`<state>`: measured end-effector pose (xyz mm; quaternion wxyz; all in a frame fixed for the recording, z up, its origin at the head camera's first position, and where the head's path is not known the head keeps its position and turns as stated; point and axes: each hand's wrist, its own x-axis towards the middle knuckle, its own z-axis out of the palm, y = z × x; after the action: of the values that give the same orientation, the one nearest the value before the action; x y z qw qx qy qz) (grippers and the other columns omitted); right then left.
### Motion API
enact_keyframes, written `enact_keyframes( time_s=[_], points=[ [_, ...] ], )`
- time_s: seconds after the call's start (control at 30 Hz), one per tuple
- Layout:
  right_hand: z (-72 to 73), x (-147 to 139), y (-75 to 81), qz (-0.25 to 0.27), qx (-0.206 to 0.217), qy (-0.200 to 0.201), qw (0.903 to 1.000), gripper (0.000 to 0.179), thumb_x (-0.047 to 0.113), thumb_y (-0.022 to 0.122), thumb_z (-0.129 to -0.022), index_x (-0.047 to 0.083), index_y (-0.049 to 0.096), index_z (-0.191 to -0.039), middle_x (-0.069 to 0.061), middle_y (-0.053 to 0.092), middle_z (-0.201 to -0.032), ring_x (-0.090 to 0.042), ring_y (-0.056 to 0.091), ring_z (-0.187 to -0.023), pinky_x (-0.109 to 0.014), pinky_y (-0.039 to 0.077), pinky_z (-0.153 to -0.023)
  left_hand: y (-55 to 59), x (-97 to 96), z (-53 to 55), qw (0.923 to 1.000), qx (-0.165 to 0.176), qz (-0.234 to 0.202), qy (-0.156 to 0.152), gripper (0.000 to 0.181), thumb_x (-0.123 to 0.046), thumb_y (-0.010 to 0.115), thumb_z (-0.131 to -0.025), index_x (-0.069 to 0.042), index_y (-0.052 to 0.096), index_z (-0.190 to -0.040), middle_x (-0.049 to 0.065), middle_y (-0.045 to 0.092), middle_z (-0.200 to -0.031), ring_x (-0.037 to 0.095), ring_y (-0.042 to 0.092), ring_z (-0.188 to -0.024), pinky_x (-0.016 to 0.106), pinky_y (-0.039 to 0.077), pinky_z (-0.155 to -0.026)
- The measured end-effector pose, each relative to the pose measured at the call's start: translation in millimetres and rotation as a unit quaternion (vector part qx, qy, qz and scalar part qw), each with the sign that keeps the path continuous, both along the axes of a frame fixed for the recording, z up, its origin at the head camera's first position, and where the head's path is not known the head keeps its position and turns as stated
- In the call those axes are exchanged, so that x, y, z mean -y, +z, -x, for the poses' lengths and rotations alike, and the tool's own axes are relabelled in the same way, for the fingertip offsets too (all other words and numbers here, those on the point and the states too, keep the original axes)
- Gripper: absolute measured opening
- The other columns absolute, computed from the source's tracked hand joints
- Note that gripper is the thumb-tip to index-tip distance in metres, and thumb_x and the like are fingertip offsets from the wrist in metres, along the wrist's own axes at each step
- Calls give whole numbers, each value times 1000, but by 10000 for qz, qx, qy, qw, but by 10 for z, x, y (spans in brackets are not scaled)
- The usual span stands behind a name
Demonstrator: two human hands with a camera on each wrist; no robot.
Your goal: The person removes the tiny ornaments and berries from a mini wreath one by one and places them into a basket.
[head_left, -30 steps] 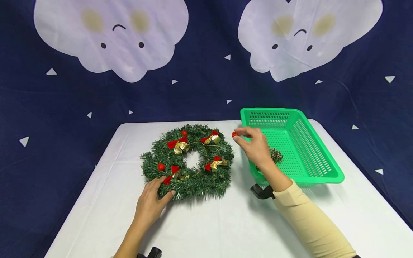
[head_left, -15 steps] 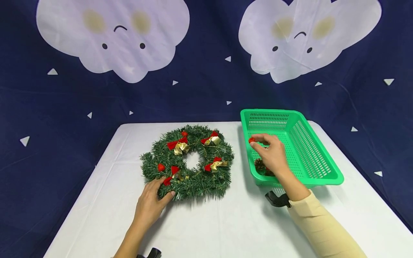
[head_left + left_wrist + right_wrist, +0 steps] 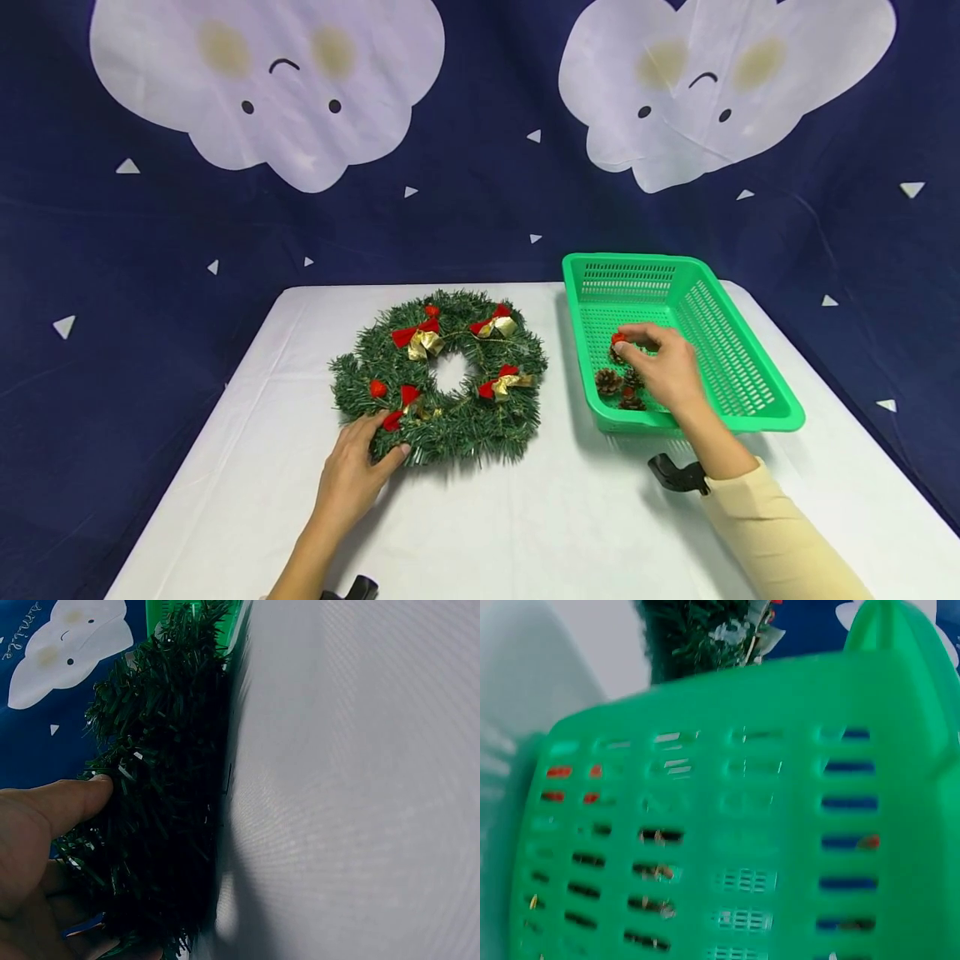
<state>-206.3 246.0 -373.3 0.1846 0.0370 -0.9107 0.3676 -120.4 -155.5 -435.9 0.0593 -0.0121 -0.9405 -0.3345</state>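
A green wreath (image 3: 442,425) with red and gold bows (image 3: 420,339) and small red balls (image 3: 378,388) lies on the table. My left hand (image 3: 352,471) grips its near left edge, and the left wrist view shows the thumb (image 3: 82,801) pressed against the greenery. Inside the green basket (image 3: 750,367), low over its left part, my right hand (image 3: 666,367) pinches a small red ball (image 3: 618,339) between thumb and fingers. Just below that ball are several pinecones (image 3: 608,382). The basket wall (image 3: 705,825) fills the right wrist view and hides my right hand there.
A white cloth covers the table (image 3: 465,533). Behind it hangs a dark blue curtain (image 3: 480,217) with white clouds. The basket's left rim (image 3: 576,333) stands between the wreath and my right hand.
My right hand has moved right and down, from beside the basket's left rim to inside it, carrying the red ball. More pinecones have come into view. My left hand stays on the wreath.
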Motion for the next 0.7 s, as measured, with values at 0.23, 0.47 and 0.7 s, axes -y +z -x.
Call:
enact_keyframes(
  time_s=[0.23, 0.47, 0.7],
  points=[
    [-18, -145, -25, -212, 167, -41, 9996, 31, 26, 64, -90, 8, 66, -114, -15, 69, -104, -31, 56, -101, -44, 46, -80, -12, -4, 5, 10000, 29, 17, 9, 65, -36, 67, -86, -8, 45, -140, 24, 42, -144, 41, 34, -136, 64, 33, -105],
    [-26, -250, -2, -472, 433, -29, 9979, 33, 30, 64, -90, 9, 66, -115, -15, 71, -105, -35, 59, -102, -47, 47, -78, -23, -4, 9, 10000, 3, 40, 4, 65, -36, 68, -85, -8, 45, -140, 24, 42, -144, 41, 35, -136, 65, 33, -104],
    [-38, -318, 8, -638, 713, -5, 9954, 31, 31, 61, -91, 10, 66, -114, -15, 70, -105, -32, 60, -98, -30, 45, -66, -20, -4, 11, 10000, -51, 47, -6, 65, -36, 68, -85, -7, 46, -139, 24, 43, -143, 41, 36, -135, 64, 34, -104]
  ],
)
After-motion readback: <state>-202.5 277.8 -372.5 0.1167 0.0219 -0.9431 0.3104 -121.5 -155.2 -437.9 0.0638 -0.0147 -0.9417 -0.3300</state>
